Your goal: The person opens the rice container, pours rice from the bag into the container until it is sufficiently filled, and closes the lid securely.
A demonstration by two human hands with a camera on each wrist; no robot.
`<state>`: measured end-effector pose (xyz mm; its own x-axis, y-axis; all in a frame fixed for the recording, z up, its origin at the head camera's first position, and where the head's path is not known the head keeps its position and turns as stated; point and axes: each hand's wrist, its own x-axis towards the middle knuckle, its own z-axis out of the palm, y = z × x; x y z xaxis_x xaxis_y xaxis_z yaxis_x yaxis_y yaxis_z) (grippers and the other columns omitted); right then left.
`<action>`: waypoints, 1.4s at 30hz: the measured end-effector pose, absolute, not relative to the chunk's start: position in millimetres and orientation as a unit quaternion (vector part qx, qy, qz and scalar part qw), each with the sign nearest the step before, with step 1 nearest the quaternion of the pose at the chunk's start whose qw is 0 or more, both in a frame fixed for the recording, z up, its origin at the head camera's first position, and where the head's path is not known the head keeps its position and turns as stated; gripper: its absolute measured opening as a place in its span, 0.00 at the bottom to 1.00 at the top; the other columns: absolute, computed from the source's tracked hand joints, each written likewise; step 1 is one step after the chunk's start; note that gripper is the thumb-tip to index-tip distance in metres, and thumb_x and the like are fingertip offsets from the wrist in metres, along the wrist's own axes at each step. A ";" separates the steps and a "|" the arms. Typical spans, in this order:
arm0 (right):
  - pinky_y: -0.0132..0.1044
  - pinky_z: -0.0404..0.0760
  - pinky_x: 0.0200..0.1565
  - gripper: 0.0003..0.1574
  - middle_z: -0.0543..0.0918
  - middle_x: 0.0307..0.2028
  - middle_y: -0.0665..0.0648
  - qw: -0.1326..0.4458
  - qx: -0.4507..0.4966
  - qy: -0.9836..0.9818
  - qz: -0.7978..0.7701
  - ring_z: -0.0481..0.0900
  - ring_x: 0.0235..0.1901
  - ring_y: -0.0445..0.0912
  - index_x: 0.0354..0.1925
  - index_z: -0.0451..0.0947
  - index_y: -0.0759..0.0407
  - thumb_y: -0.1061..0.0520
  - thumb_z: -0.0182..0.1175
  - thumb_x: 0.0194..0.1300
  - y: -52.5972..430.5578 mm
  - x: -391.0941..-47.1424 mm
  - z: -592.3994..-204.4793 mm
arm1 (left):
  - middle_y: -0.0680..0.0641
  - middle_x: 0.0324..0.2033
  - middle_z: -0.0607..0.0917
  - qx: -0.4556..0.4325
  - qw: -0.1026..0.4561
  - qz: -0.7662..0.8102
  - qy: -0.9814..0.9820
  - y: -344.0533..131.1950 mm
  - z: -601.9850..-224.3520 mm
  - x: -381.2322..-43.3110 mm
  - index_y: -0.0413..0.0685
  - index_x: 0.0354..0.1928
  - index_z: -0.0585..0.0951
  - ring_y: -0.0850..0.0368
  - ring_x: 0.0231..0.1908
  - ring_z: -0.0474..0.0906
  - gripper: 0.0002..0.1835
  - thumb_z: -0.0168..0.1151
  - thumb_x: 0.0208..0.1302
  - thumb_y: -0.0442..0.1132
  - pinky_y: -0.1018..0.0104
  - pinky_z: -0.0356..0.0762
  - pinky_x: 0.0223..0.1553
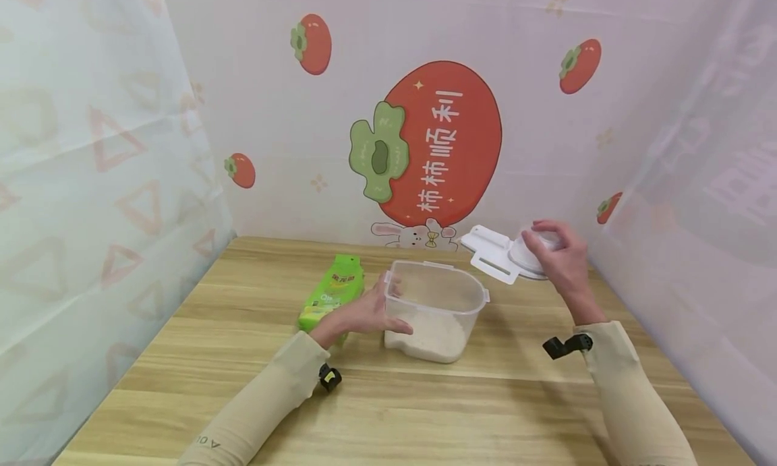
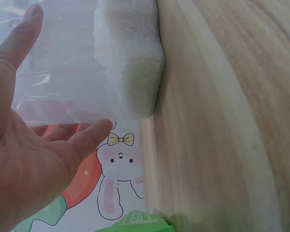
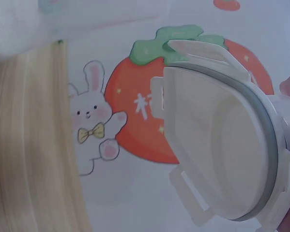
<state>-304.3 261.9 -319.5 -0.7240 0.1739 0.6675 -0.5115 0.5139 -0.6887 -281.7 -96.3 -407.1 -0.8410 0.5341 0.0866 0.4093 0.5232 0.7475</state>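
Note:
A clear plastic storage container [image 1: 437,297] stands on the table, its lower part filled with white grains [image 1: 427,334] that look like rice. My left hand [image 1: 367,312] grips its left side, thumb at the front and fingers towards the back. In the left wrist view, the container's clear wall [image 2: 62,82] lies between thumb and fingers. To the right, my right hand [image 1: 561,253] holds the white lid [image 1: 494,253] in the air by its round cap. The lid's underside [image 3: 217,150], edged with a grey seal, and its side clips show in the right wrist view.
A green printed bag [image 1: 334,287] stands just left of the container, behind my left wrist. The wooden table [image 1: 388,412] ends at a white backdrop [image 1: 267,81] with persimmon prints, and similar cloth hangs on both sides.

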 end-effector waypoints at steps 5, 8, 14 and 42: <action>0.25 0.67 0.45 0.15 0.84 0.44 0.45 0.353 0.147 -0.775 0.503 0.75 0.50 0.33 0.43 0.80 0.72 0.63 0.67 0.59 243.6 -281.0 -295.5 | 0.40 0.61 0.71 0.276 0.072 0.404 0.869 -96.7 -406.3 -282.6 0.47 0.70 0.50 0.46 0.60 0.73 0.57 0.77 0.46 0.58 0.47 0.72 0.62; 0.25 0.69 0.45 0.14 0.85 0.43 0.44 0.349 0.173 -0.762 0.517 0.76 0.50 0.35 0.42 0.80 0.74 0.65 0.66 0.58 234.5 -271.8 -286.7 | 0.40 0.61 0.71 0.277 0.071 0.402 0.870 -96.7 -405.6 -283.0 0.46 0.70 0.51 0.46 0.59 0.73 0.57 0.77 0.47 0.57 0.47 0.73 0.61; 0.23 0.72 0.46 0.13 0.86 0.42 0.45 0.337 0.236 -0.732 0.543 0.79 0.50 0.38 0.40 0.78 0.77 0.69 0.64 0.56 224.8 -268.3 -285.5 | 0.39 0.61 0.71 0.276 0.073 0.406 0.868 -96.5 -404.3 -283.0 0.45 0.70 0.51 0.46 0.58 0.74 0.56 0.78 0.47 0.55 0.49 0.73 0.61; 0.26 0.77 0.50 0.10 0.83 0.47 0.62 0.234 0.305 -0.741 0.550 0.77 0.53 0.38 0.40 0.79 0.73 0.72 0.62 0.58 174.6 -253.8 -305.0 | 0.44 0.60 0.70 0.268 0.075 0.424 0.862 -95.6 -409.6 -282.7 0.65 0.71 0.50 0.48 0.59 0.73 0.58 0.80 0.43 0.54 0.52 0.77 0.54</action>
<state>-253.8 174.6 -305.0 -0.7034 -0.1944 0.6837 -0.7107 0.2073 -0.6722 -282.7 -95.6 -409.6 -0.8454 0.5251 0.0977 0.3981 0.4977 0.7706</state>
